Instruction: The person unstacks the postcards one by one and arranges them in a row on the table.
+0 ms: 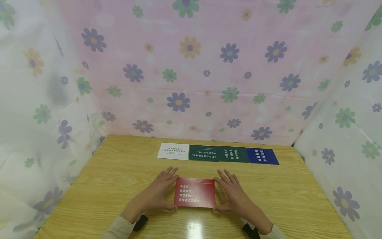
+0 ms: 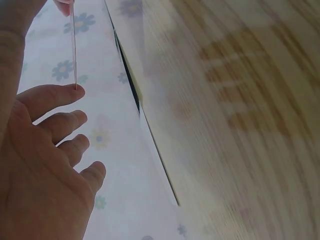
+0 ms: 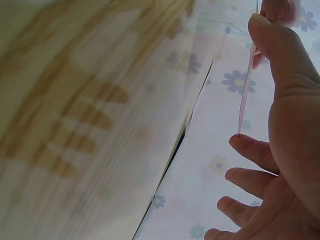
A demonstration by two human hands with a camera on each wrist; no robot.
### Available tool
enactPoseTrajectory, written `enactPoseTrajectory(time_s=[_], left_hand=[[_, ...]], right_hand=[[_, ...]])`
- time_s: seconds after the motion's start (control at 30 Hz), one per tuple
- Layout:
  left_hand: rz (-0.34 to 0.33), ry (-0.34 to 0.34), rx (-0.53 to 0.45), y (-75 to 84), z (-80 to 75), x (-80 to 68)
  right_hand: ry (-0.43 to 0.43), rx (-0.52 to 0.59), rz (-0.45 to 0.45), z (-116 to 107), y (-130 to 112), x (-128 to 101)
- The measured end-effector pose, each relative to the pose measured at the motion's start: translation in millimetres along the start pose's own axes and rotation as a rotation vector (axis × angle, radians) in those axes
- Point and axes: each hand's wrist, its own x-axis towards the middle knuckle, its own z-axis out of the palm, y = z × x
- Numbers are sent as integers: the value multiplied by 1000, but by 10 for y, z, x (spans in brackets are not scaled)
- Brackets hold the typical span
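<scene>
A red card [image 1: 206,194] with white printed characters is held by both hands, above the wooden table in the wrist views. My left hand [image 1: 153,194] grips its left edge, index fingertip at the far corner and thumb at the near one. The right hand [image 1: 235,196] holds the opposite edge the same way. In the left wrist view the card [image 2: 75,55] appears as a thin line at the index fingertip, the other fingers spread apart below. The right wrist view shows the card [image 3: 244,97] nearly edge-on between thumb and index finger.
Along the table's back edge lie a white card [image 1: 167,151], two dark green cards [image 1: 206,148] side by side, and a blue card [image 1: 253,151]. Flower-patterned cloth [image 1: 206,59] hangs behind and at both sides. The wooden table [image 1: 119,166] reflects light near its front.
</scene>
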Motion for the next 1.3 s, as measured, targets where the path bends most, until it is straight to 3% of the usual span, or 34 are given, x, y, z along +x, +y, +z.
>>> enactPoseTrajectory(time_s=[0.53,1.3], left_hand=[[-72,25,8,-65,-4,-49],[-75,60,-16,-231,21,-194]], right_hand=[[-49,-43,13,8,-115,66],[-16,-19,8,141,-249,222]])
